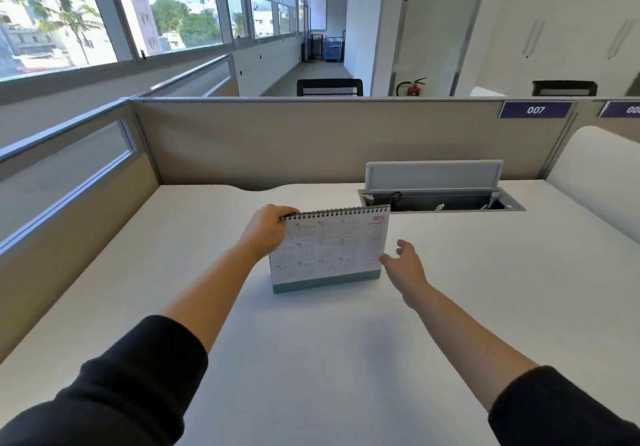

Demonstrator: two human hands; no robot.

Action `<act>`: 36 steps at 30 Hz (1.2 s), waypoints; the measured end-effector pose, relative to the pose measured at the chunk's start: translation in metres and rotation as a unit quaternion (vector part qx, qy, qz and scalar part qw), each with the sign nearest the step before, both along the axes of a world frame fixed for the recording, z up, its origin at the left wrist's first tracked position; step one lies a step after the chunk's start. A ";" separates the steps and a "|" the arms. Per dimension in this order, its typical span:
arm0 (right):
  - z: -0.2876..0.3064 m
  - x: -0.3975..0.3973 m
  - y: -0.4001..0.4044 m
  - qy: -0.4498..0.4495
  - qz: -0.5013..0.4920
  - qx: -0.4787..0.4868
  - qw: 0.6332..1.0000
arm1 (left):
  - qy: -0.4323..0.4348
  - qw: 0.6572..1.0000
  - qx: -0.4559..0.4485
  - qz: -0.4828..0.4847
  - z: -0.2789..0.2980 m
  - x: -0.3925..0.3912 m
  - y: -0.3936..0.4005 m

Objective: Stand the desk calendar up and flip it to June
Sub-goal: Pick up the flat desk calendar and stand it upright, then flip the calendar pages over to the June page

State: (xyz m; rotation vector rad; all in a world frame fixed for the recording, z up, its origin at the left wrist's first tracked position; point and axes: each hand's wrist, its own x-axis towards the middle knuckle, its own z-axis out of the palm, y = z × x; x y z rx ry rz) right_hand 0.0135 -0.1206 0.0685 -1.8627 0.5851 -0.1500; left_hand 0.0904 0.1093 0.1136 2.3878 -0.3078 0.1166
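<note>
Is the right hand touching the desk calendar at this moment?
Cannot tell. In the head view the right hand is open beside the desk calendar's right edge, and its thumb tip overlaps that edge in the image, so neither contact nor a gap shows plainly.

I see the desk calendar (330, 251) upright on the counter (311, 359). My left grip (268, 229) pinches its spiral corner. My right grip (403, 262) hangs spread beside its other edge.

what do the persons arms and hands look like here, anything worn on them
Both arms wear black long sleeves, the left sleeve and the right sleeve, each pushed up so the forearm is bare below it. The left hand and right hand are bare: no gloves, and no watch, ring or bracelet shows on either from this view.
</note>
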 end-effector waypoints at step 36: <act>-0.054 0.060 -0.041 0.044 0.250 0.094 0.963 | 0.256 0.872 -0.379 0.173 -0.094 -0.041 -0.017</act>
